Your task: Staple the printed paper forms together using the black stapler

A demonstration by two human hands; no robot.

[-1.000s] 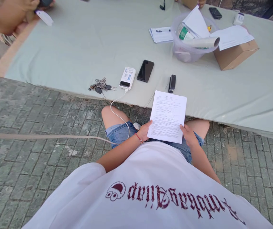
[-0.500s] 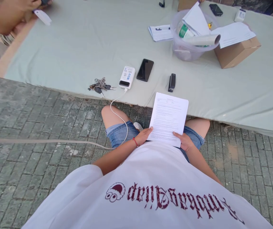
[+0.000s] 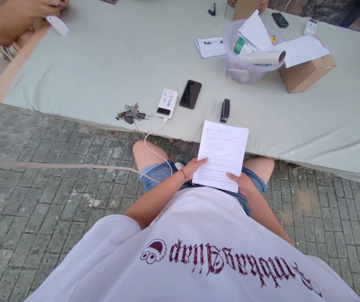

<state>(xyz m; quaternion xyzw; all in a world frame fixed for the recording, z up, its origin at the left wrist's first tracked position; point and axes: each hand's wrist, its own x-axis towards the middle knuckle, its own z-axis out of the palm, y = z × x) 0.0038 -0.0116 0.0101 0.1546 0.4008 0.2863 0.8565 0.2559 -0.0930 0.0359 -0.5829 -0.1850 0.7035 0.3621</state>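
Note:
A stack of printed white sheets (image 3: 221,153) rests over my lap, its top edge reaching the table's front edge. My left hand (image 3: 194,167), with a red string at the wrist, grips the sheets' left edge, thumb lying across the print. At the bottom right corner my right hand (image 3: 244,183) holds the same sheets. A black stapler (image 3: 225,110) lies on the grey-green table cover (image 3: 110,54) just beyond the paper.
On the table lie a key bunch (image 3: 132,113), a white power bank (image 3: 167,103) with a cable running to my lap, a black phone (image 3: 190,94), a clear tub (image 3: 246,63) of papers and a cardboard box (image 3: 306,73). Another person's arm (image 3: 13,19) is at the far left.
My left hand has slid up the sheets' left edge, its thumb now further onto the page. The paper has tilted slightly. My right hand keeps its hold at the bottom corner.

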